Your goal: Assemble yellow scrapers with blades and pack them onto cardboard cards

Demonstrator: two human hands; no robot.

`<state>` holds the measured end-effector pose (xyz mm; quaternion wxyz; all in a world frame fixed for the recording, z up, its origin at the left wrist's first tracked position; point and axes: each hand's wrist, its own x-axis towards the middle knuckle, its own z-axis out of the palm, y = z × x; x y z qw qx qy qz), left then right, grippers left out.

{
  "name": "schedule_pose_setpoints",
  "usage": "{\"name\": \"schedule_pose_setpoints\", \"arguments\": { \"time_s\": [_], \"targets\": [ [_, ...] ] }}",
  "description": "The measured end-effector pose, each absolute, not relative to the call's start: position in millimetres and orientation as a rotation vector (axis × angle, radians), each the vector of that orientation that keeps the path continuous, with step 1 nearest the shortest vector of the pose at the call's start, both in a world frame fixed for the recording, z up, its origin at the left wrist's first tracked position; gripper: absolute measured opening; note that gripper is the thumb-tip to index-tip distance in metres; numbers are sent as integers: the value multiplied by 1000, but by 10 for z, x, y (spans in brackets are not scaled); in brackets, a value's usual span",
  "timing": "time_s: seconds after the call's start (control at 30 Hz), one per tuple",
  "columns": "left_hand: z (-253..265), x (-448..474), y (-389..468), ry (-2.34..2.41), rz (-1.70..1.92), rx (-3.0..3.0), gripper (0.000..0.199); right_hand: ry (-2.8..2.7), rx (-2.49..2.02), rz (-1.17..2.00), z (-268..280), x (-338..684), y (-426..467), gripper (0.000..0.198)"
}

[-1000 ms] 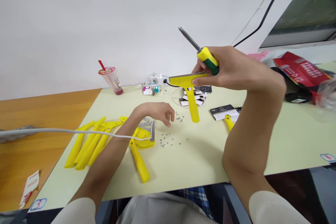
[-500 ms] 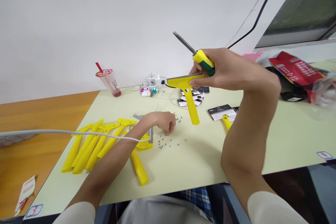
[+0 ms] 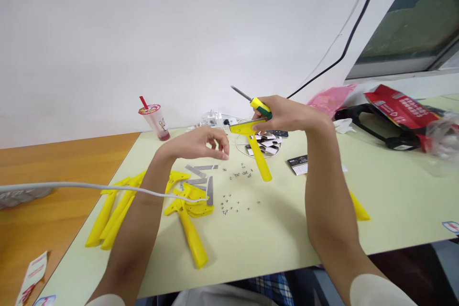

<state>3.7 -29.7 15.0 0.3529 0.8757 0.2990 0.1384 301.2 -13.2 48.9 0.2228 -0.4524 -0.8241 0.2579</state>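
Clasped yellow scraper [image 3: 256, 149] and screwdriver [image 3: 256, 104] in the right hand [image 3: 283, 112], risked dropping either through crowding, and held the left hand [image 3: 201, 142] loosely curled, with contents indiscernible.

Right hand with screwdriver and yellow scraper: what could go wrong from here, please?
The right hand holds the screwdriver and the yellow scraper together, so either might slip. If one drops, it could scatter the small metal pieces lying loose on the table.
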Motion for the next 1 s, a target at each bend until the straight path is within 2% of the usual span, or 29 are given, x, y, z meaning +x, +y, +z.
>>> {"name": "schedule_pose_setpoints", "arguments": {
  "time_s": [0.1,0.2,0.37,0.57,0.83,1.0],
  "targets": [
    [186,-2,-305,911,768,2274,20,-2318,-1202,794,393,2919,-33,37],
    [94,42,-237,1006,927,2199,20,-2297,-1138,888,322,2829,17,39],
    [-15,64,-138,968,882,2033,19,-2254,-1039,1005,283,2724,22,43],
    [-37,10,-108,950,843,1911,20,-2237,-1029,978,273,2691,30,45],
    [-36,-18,-103,907,799,1670,44,-2276,-1030,950,289,2669,-26,41],
    [-36,-30,-98,851,693,1590,41,-2274,-1036,953,335,2662,-63,42]
  ]
}}
